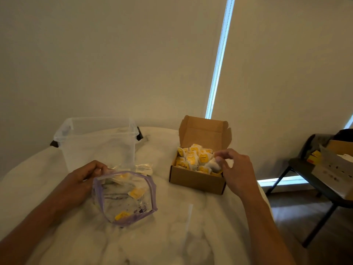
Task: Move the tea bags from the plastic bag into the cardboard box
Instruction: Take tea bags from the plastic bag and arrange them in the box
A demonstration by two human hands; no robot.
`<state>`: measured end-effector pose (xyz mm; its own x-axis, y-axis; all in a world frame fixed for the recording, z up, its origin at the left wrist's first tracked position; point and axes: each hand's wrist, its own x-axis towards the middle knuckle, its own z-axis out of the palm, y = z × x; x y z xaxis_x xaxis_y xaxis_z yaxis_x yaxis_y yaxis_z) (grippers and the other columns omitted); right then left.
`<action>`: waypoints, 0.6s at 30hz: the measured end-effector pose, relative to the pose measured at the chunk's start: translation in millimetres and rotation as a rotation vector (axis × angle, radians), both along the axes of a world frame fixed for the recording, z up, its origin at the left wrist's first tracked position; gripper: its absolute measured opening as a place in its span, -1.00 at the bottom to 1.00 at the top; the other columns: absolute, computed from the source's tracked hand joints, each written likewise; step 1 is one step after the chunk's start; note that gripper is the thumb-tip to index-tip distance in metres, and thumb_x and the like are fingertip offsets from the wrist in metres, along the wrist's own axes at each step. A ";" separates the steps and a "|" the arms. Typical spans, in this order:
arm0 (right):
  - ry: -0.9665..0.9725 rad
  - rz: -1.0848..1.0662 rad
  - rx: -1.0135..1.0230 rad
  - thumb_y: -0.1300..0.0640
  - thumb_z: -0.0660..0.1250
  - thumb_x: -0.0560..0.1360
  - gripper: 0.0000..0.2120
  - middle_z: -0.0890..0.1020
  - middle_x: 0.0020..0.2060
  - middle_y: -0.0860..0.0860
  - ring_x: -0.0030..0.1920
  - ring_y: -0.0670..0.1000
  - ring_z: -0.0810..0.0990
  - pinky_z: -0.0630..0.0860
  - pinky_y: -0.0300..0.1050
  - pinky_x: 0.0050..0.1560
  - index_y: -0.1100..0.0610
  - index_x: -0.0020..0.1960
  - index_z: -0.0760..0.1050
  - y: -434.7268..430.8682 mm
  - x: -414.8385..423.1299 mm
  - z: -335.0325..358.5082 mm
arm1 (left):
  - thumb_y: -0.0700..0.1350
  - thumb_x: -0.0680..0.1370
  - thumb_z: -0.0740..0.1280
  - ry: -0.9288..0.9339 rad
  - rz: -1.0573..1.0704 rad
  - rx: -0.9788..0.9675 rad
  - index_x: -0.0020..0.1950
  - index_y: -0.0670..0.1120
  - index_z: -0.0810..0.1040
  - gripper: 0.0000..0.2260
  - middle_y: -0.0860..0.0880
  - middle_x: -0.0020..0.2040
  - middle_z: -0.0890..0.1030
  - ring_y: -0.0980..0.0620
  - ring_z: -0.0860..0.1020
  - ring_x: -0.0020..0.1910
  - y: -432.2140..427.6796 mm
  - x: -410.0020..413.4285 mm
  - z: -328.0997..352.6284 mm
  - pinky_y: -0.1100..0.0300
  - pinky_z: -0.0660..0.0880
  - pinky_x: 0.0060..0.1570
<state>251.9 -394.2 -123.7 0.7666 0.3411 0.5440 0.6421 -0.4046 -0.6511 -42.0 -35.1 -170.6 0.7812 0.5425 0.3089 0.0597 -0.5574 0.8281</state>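
Bench point(172, 230): white, marbled surface, rounded far edge, filling the lower half of the view.

Plastic bag point(114, 199): clear zip bag with a purple closure strip, at 8 o'clock of the bench centre. Its mouth is open and faces the camera. At least two yellow-tagged tea bags show inside it, one near the middle point(136, 193) and one at the 6 o'clock edge point(122, 215).

Left hand point(84, 180): at the 10 o'clock corner of the bag's mouth. Its fingers point(99, 168) are curled and pinch the bag's rim, holding the mouth up.

Cardboard box point(196, 181): brown, at 2 o'clock of the bench centre and well apart from the plastic bag. Its lid point(204, 132) stands up on the 12 o'clock side. Rows of yellow-tagged tea bags point(192, 158) stand inside and fill most of the box.

Right hand point(238, 171): over the box's 3 o'clock end. Its fingers point(224, 153) are bent and narrow, pinching one pale tea bag point(214, 165) just above the packed rows. Whether this tea bag touches those beneath it cannot be told.

Clear plastic container point(95, 148): lidless, dark side clips, at 11 o'clock, just behind the plastic bag.

Dark chair point(305, 167): off the bench at 3 o'clock, carrying cardboard and yellow packets; details blurred.
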 end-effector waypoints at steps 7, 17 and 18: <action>-0.313 0.212 0.152 0.02 0.46 0.62 -0.87 0.64 -0.04 -0.16 -0.03 -0.13 0.60 0.51 -0.32 -0.07 0.00 0.15 0.65 39.4 -100.9 34.8 | -0.30 0.75 0.28 0.048 0.063 0.017 -0.02 0.13 0.63 -0.66 0.19 -0.10 0.70 0.19 0.60 -0.09 -13.8 -1.3 11.1 0.12 0.48 -0.02; -0.340 0.921 -0.615 0.31 0.34 0.59 -0.76 0.62 0.21 0.06 0.20 0.08 0.54 0.33 -0.26 0.08 0.16 0.22 0.62 109.8 -174.7 -4.8 | -0.13 0.82 0.20 0.048 0.046 0.013 0.07 0.08 0.62 -0.75 0.17 0.01 0.73 0.15 0.65 -0.01 -20.2 -5.2 18.1 0.05 0.52 0.06; -0.332 0.917 -0.641 0.32 0.34 0.58 -0.78 0.60 0.20 0.08 0.20 0.10 0.53 0.30 -0.26 0.07 0.17 0.19 0.61 110.4 -174.7 -4.0 | -0.13 0.82 0.20 0.052 0.049 0.014 0.06 0.10 0.62 -0.74 0.17 0.00 0.73 0.15 0.64 -0.02 -20.9 -5.5 18.5 0.05 0.53 0.05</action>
<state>77.2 -283.9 -127.7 -0.0570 0.9784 0.1986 0.9649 0.1050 -0.2407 -47.5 -56.0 -152.1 0.7693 0.5760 0.2765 0.1296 -0.5644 0.8152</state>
